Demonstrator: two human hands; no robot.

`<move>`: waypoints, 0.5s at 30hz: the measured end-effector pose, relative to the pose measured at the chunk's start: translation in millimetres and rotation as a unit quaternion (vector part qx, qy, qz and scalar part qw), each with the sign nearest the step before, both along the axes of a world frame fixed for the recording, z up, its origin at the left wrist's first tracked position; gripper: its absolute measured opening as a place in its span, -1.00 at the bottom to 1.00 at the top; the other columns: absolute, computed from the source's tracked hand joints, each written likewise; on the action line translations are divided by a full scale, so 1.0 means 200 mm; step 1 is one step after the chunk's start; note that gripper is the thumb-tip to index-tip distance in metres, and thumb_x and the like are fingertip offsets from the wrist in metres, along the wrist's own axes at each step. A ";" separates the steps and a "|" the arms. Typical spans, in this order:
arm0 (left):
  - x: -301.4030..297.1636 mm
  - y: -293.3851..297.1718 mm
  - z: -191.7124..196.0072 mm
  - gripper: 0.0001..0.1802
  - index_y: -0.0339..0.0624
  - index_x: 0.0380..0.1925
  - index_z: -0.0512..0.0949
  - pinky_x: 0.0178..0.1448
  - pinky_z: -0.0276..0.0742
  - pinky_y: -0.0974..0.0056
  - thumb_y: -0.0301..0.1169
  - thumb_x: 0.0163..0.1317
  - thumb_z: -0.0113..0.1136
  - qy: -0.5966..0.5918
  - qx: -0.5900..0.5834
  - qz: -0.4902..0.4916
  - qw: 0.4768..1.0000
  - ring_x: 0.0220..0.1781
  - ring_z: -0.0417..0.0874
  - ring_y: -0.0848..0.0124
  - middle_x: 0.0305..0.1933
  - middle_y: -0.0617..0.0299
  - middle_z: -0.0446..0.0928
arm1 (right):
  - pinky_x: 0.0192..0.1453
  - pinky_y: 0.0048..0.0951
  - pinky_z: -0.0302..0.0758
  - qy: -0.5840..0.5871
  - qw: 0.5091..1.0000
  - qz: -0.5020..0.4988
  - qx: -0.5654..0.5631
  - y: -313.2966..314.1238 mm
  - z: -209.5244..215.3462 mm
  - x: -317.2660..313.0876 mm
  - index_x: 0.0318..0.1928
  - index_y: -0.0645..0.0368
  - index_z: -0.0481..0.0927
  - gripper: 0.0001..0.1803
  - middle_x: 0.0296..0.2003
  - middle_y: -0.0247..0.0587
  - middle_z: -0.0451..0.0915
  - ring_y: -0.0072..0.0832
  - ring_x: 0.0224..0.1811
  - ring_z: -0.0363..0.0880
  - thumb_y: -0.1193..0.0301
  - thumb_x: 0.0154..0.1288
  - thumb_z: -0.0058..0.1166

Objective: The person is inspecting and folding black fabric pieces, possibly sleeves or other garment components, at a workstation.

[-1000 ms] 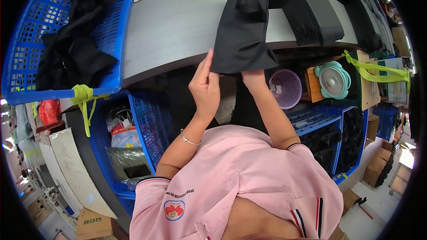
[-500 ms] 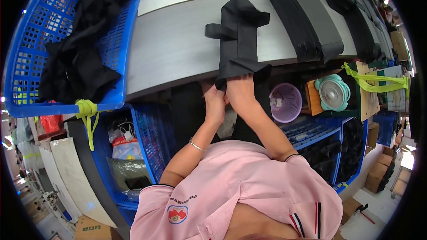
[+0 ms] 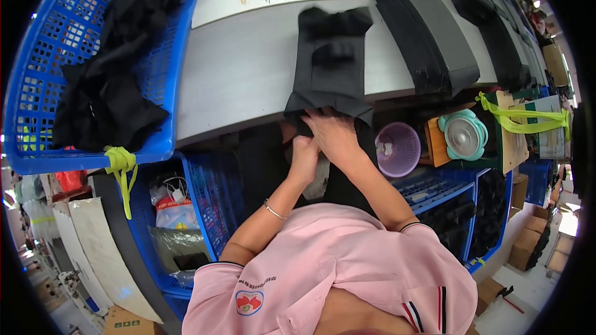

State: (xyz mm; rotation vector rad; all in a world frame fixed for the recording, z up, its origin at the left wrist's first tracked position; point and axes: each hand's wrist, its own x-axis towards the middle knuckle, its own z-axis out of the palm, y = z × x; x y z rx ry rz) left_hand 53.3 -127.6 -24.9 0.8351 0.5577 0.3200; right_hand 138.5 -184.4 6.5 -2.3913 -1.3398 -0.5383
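A black fabric piece [image 3: 331,80], sewn and bag-like, lies lengthwise on the grey table with its near end hanging over the front edge. Its far end is rumpled, and a dark, blurred flap sits across its middle. At the near hem, my right hand [image 3: 333,135] has its bent fingers on the cloth, the tips partly tucked in the folds. Close beside it, my left hand [image 3: 303,155] is closed at the hem's left corner, its fingers mostly hidden under the cloth.
A blue basket [image 3: 174,96] of black fabric stands at the left. Stacked black pieces [image 3: 428,40] lie right on the grey table [image 3: 236,68]. Below the edge are a purple bin [image 3: 398,149], a teal fan [image 3: 464,134] and a blue crate [image 3: 214,205] with bags.
The fabric piece has turned and flattened: its side loop no longer sticks out left, and its far end has come nearer. My right fingers now show more on the hem.
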 end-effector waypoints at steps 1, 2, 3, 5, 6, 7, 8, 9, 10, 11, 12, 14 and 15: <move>0.00 0.01 0.01 -0.80 -0.23 -0.07 0.54 -0.41 0.24 0.49 -0.41 0.37 0.16 0.041 0.012 0.034 0.999 -0.49 0.37 0.69 -0.40 0.44 0.53 | -0.19 -0.25 0.59 0.007 0.999 0.009 -0.031 -0.01 0.00 -0.01 -0.08 -0.06 0.71 -0.77 -0.41 -0.29 0.65 -0.29 -0.38 0.67 0.18 0.38 0.13; -0.01 0.02 0.02 -0.70 -0.24 0.05 0.50 -0.39 0.27 0.51 -0.39 0.37 0.20 0.016 0.039 0.090 0.995 -0.49 0.38 0.69 -0.38 0.43 0.53 | -0.19 -0.25 0.59 0.028 0.998 0.002 -0.048 -0.02 -0.01 -0.03 -0.08 -0.06 0.71 -0.77 -0.41 -0.29 0.65 -0.29 -0.38 0.67 0.18 0.38 0.13; -0.01 0.05 0.02 -0.68 -0.27 0.05 0.49 -0.36 0.31 0.51 -0.41 0.36 0.22 -0.006 0.066 0.155 0.986 -0.46 0.41 0.67 -0.34 0.39 0.54 | -0.15 -0.22 0.58 0.048 0.998 -0.001 -0.034 -0.03 -0.02 -0.04 -0.08 -0.06 0.71 -0.77 -0.37 -0.29 0.64 -0.29 -0.38 0.66 0.18 0.37 0.14; -0.04 0.10 0.05 -0.68 -0.31 0.04 0.50 -0.35 0.36 0.50 -0.46 0.33 0.26 -0.008 0.119 0.223 0.968 -0.41 0.46 0.65 -0.26 0.33 0.56 | -0.08 -0.18 0.54 0.044 0.997 -0.020 -0.066 -0.05 -0.04 -0.07 -0.06 -0.06 0.71 -0.74 -0.25 -0.25 0.66 -0.28 -0.36 0.66 0.16 0.35 0.16; -0.06 0.13 0.06 -0.70 -0.32 0.02 0.51 -0.35 0.38 0.51 -0.49 0.32 0.27 0.005 0.149 0.240 0.959 -0.39 0.49 0.65 -0.23 0.30 0.57 | -0.08 -0.18 0.54 0.051 0.995 -0.024 -0.082 -0.06 -0.05 -0.06 -0.06 -0.06 0.71 -0.74 -0.25 -0.25 0.66 -0.28 -0.36 0.66 0.16 0.35 0.16; -0.09 0.15 0.08 -0.76 -0.30 -0.06 0.55 -0.39 0.42 0.51 -0.51 0.30 0.29 0.011 0.141 0.213 0.967 -0.40 0.51 0.66 -0.31 0.32 0.56 | -0.09 -0.18 0.54 0.069 0.995 -0.006 -0.070 -0.07 -0.07 -0.06 -0.05 -0.06 0.71 -0.74 -0.24 -0.24 0.66 -0.26 -0.34 0.67 0.17 0.35 0.16; -0.12 0.16 0.10 -0.76 -0.30 -0.06 0.55 -0.39 0.42 0.51 -0.51 0.30 0.29 0.031 0.132 0.203 0.970 -0.40 0.51 0.66 -0.31 0.32 0.56 | -0.09 -0.17 0.54 0.069 0.997 0.023 -0.037 -0.07 -0.08 -0.04 -0.04 -0.06 0.71 -0.74 -0.24 -0.23 0.67 -0.23 -0.32 0.67 0.17 0.36 0.16; -0.16 0.17 0.12 -0.80 -0.28 -0.10 0.56 -0.40 0.43 0.52 -0.51 0.30 0.30 0.040 0.143 0.144 0.978 -0.43 0.50 0.66 -0.35 0.32 0.55 | -0.09 -0.17 0.54 0.087 0.995 0.012 -0.055 -0.08 -0.09 -0.02 -0.04 -0.06 0.71 -0.74 -0.24 -0.23 0.67 -0.23 -0.32 0.67 0.17 0.36 0.16; -0.19 0.17 0.14 -0.83 -0.27 -0.14 0.58 -0.42 0.43 0.53 -0.52 0.29 0.30 0.037 0.156 0.092 0.983 -0.45 0.50 0.67 -0.38 0.33 0.55 | -0.08 -0.13 0.53 0.072 0.996 0.035 -0.031 -0.09 -0.10 0.01 -0.05 -0.07 0.71 -0.74 -0.23 -0.22 0.67 -0.21 -0.30 0.68 0.15 0.36 0.15; -0.22 0.17 0.16 -0.88 -0.27 -0.18 0.58 -0.42 0.44 0.50 -0.47 0.35 0.25 0.021 0.188 0.052 0.981 -0.51 0.48 0.64 -0.46 0.33 0.52 | -0.07 -0.09 0.52 0.046 0.997 0.056 0.011 -0.10 -0.10 0.03 -0.05 -0.07 0.71 -0.73 -0.22 -0.21 0.68 -0.18 -0.28 0.68 0.14 0.37 0.14; -0.24 0.17 0.18 -0.88 -0.27 -0.18 0.58 -0.42 0.44 0.50 -0.47 0.35 0.25 0.036 0.187 0.062 0.980 -0.51 0.48 0.64 -0.46 0.33 0.52 | -0.07 -0.09 0.52 0.057 0.996 0.062 -0.005 -0.11 -0.10 0.04 -0.05 -0.07 0.71 -0.73 -0.22 -0.21 0.68 -0.18 -0.28 0.68 0.14 0.37 0.14; -0.26 0.21 0.20 -0.83 -0.27 -0.15 0.56 -0.34 0.50 0.44 -0.37 0.44 0.16 0.010 0.128 0.097 0.987 -0.46 0.53 0.60 -0.42 0.31 0.55 | -0.03 0.02 0.50 0.120 0.983 0.034 -0.132 -0.14 -0.09 0.02 -0.08 -0.10 0.71 -0.73 -0.25 -0.18 0.68 -0.16 -0.26 0.68 0.11 0.37 0.11; -0.26 0.23 0.20 -0.71 -0.27 -0.04 0.54 -0.19 0.56 0.36 -0.25 0.49 0.11 -0.029 0.100 0.121 0.987 -0.33 0.57 0.53 -0.33 0.24 0.58 | -0.03 0.02 0.50 0.123 0.983 0.033 -0.130 -0.15 -0.08 -0.01 -0.08 -0.10 0.71 -0.73 -0.25 -0.18 0.68 -0.16 -0.26 0.68 0.11 0.37 0.11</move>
